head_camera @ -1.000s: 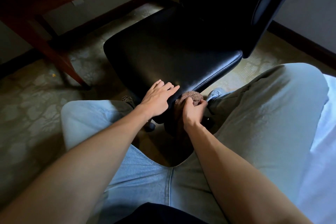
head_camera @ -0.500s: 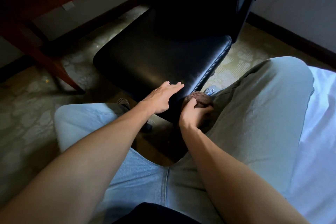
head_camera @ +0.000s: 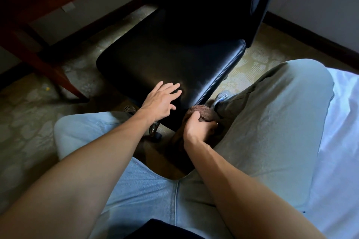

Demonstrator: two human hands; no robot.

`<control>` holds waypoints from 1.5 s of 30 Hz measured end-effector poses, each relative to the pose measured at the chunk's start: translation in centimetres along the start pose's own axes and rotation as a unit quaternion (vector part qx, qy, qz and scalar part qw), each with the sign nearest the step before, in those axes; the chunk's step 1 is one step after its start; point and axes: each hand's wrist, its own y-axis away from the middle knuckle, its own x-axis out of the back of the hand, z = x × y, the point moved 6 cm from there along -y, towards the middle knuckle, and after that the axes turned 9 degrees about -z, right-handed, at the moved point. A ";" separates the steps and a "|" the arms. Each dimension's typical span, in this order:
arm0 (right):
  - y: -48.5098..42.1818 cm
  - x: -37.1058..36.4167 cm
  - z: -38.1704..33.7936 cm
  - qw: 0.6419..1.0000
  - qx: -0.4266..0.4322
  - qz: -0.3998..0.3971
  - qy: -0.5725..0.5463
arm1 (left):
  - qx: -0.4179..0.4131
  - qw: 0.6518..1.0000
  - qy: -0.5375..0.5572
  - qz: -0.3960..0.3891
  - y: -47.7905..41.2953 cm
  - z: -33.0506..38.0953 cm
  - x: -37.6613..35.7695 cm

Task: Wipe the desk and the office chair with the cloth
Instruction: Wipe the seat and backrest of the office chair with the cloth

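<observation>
A black leather office chair [head_camera: 169, 60] stands in front of my knees, its backrest rising at the upper right. My left hand [head_camera: 162, 101] lies over the near corner of the seat with fingers spread and straight. My right hand [head_camera: 200, 128] grips a bunched brown cloth [head_camera: 201, 111] just below the seat's near edge, between my legs. The dark wooden desk [head_camera: 38, 0] fills the top left, with a metal ring pull on its drawer; only its underside and a leg show.
My knees in light jeans flank the chair's corner. A white bedsheet [head_camera: 340, 141] lies at the right. The chair's caster [head_camera: 155, 132] and base sit under the seat. Patterned carpet covers the floor, and a dark baseboard runs along the wall.
My left hand has slid from the seat's edge up onto its surface with fingers spreading. The right hand with the cloth has dropped a little lower and nearer to me.
</observation>
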 end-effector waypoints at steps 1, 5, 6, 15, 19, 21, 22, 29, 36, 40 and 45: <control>0.2 -0.1 0.2 1.000 -0.006 0.000 -0.007 | 0.001 1.000 -0.007 -0.002 -0.1 0.0 0.0; 0.7 0.3 0.4 0.999 -0.018 0.027 -0.015 | 0.001 1.000 -0.022 -0.010 -0.7 0.8 0.3; 0.7 0.4 0.4 1.000 -0.016 0.024 -0.001 | -0.001 1.000 -0.024 -0.012 -0.9 1.0 0.3; 1.2 1.6 -0.4 0.997 0.023 0.052 0.052 | 0.000 0.999 0.020 -0.030 -3.7 3.4 0.5; 0.8 2.2 -1.0 0.994 0.038 0.089 0.043 | -0.019 0.992 0.120 -0.044 -4.0 3.8 1.1; 0.4 2.0 -1.2 0.995 0.030 0.080 0.052 | -0.012 0.988 0.152 -0.013 -3.3 2.9 1.7; 0.2 1.9 -1.2 0.995 0.025 0.076 0.054 | 0.000 0.988 0.156 0.004 -2.8 2.1 1.9; -0.6 1.0 -0.8 0.995 -0.004 0.053 0.079 | 0.035 0.996 0.071 -0.040 -1.0 -1.6 0.1; -0.5 0.3 -0.3 0.996 -0.007 0.020 0.089 | 0.042 0.996 0.049 -0.062 -1.5 -1.4 0.0; -0.6 0.4 -0.5 0.996 0.014 0.027 0.085 | 0.055 0.996 0.045 -0.058 -1.7 -1.0 0.1; -1.4 0.7 -1.2 0.996 0.015 0.041 0.083 | 0.077 0.995 0.021 -0.064 -2.2 -0.2 -0.1</control>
